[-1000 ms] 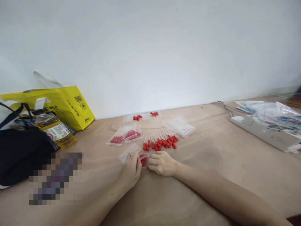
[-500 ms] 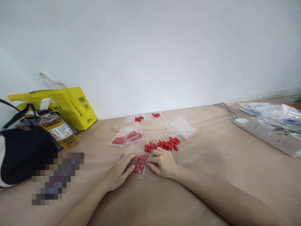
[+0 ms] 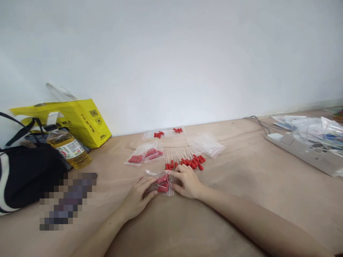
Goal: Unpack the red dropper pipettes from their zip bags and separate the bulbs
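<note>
Between my hands, low over the table, a small clear zip bag holds several red-tipped pieces. My left hand grips its left end, thumb and fingers along the plastic. At the right edge my right hand pinches the bag, fingers bent. Just beyond lies a fanned row of pale sticks with bulbous red tips. Filled zip bags rest on the table to the left of these sticks. A stack of flat clear bags lies to their right.
Near the wall, more red-tipped sticks lie on clear plastic. On the left stand a yellow bag, an oil bottle and a black bag, near a blurred-out dark object. A white tray with plastic packets sits right.
The zip bag has turned from a slant to lie more crosswise between my hands. My right hand's fingers have shifted along its right edge, and my left hand still holds the left side.
</note>
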A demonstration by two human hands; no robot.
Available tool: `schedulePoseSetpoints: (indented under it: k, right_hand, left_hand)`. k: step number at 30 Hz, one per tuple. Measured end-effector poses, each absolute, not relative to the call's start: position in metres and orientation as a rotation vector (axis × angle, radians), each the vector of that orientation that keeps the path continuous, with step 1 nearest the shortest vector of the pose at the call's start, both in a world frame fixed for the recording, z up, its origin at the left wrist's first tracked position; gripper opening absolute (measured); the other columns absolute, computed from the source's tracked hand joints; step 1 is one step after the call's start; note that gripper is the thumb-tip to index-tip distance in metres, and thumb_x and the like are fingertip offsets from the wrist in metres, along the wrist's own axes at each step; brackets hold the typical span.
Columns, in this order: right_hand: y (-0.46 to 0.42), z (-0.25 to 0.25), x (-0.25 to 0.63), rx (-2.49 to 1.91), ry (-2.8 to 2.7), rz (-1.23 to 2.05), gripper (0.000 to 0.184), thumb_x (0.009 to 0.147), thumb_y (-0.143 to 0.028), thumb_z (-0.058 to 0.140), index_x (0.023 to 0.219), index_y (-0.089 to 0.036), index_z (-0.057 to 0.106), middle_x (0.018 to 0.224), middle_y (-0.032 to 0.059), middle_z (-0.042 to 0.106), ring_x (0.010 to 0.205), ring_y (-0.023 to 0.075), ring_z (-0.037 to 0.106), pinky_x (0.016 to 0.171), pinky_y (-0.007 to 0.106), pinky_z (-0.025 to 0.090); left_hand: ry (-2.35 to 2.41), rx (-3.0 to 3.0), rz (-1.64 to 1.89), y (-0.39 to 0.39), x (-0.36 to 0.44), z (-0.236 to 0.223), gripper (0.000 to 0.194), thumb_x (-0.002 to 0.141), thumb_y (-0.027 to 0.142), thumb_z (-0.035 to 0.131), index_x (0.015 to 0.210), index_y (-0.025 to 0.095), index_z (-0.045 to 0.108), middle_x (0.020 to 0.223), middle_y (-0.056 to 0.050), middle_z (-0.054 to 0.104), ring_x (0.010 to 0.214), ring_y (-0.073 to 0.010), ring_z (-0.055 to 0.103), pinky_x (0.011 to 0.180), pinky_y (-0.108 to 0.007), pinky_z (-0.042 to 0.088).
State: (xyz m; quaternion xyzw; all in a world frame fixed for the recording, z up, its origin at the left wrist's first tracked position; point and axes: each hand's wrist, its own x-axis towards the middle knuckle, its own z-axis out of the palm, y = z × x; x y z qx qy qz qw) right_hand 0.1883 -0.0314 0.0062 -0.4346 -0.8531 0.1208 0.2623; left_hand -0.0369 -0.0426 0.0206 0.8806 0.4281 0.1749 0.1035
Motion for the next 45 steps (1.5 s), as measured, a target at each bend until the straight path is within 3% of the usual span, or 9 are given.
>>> schedulePoseSetpoints:
  k: [4,9,15,21,26,34,40,45]
  right_hand:
    - [-0.034,0.013,0.189,-1.149,-2.378,0.281,0.048,0.066,-0.035,0.062,0.112,-0.028,0.052,0.09,0.002,0.049,0.085,0.0171,0.041,0.072,0.032,0.025]
    - [-0.036,0.016,0.189,-1.191,-2.383,0.226,0.044,0.07,-0.046,0.058,0.108,-0.025,0.054,0.093,0.0042,0.05,0.086,0.0187,0.04,0.072,0.033,0.024]
    - [-0.034,0.013,0.19,-1.118,-2.229,0.272,0.039,0.069,-0.051,0.06,0.103,-0.034,0.057,0.094,0.0012,0.05,0.087,0.0165,0.041,0.075,0.032,0.023]
    - [-0.036,0.013,0.186,-1.196,-2.328,0.14,0.025,0.073,-0.039,0.058,0.095,-0.026,0.059,0.095,0.0032,0.049,0.089,0.018,0.04,0.074,0.034,0.023]
    - [-0.036,0.012,0.185,-1.189,-2.35,0.18,0.03,0.068,-0.041,0.061,0.09,-0.021,0.057,0.107,0.0045,0.047,0.094,0.0202,0.038,0.075,0.034,0.024]
    - [-0.036,0.011,0.187,-1.139,-2.162,0.285,0.024,0.059,-0.034,0.064,0.075,-0.018,0.057,0.098,0.0019,0.048,0.089,0.018,0.04,0.078,0.033,0.025]
    - [-0.038,0.017,0.19,-1.149,-2.192,0.229,0.034,0.063,-0.048,0.061,0.088,-0.024,0.062,0.087,0.0019,0.046,0.082,0.0173,0.039,0.075,0.033,0.025]
    - [-0.041,0.019,0.187,-1.166,-2.303,0.212,0.033,0.07,-0.052,0.055,0.088,-0.026,0.063,0.091,0.0026,0.046,0.085,0.0173,0.038,0.074,0.032,0.025]
  left_hand:
    - [1.233,2.613,0.534,-0.042,-0.036,0.022,0.034,0.082,0.029,0.044,0.116,0.024,0.05,0.114,-0.005,0.056,0.106,-0.0197,0.049,0.093,-0.04,0.037]
    - [1.163,2.649,0.592,-0.042,-0.035,0.023,0.033,0.083,0.028,0.044,0.115,0.026,0.052,0.11,-0.005,0.058,0.101,-0.0185,0.051,0.089,-0.038,0.041]
    - [1.204,2.71,0.587,-0.039,-0.037,0.017,0.035,0.083,0.028,0.044,0.117,0.027,0.05,0.112,-0.005,0.058,0.103,-0.0198,0.051,0.089,-0.04,0.041]
    - [1.139,2.727,0.626,-0.04,-0.037,0.017,0.034,0.083,0.028,0.045,0.116,0.027,0.051,0.109,-0.004,0.059,0.102,-0.019,0.051,0.089,-0.039,0.042]
    - [1.133,2.694,0.638,-0.041,-0.036,0.019,0.031,0.082,0.029,0.046,0.112,0.026,0.053,0.105,-0.004,0.06,0.098,-0.0186,0.053,0.087,-0.038,0.043]
    - [1.16,2.601,0.602,-0.039,-0.037,0.02,0.031,0.083,0.028,0.046,0.113,0.025,0.053,0.105,-0.005,0.06,0.097,-0.0178,0.054,0.084,-0.035,0.044]
    - [1.163,2.598,0.602,-0.039,-0.039,0.018,0.031,0.082,0.028,0.046,0.112,0.025,0.053,0.106,-0.004,0.06,0.098,-0.0183,0.053,0.086,-0.036,0.044]
    - [1.166,2.588,0.591,-0.04,-0.038,0.019,0.029,0.082,0.028,0.046,0.11,0.024,0.055,0.105,-0.004,0.06,0.098,-0.0176,0.053,0.086,-0.036,0.043]
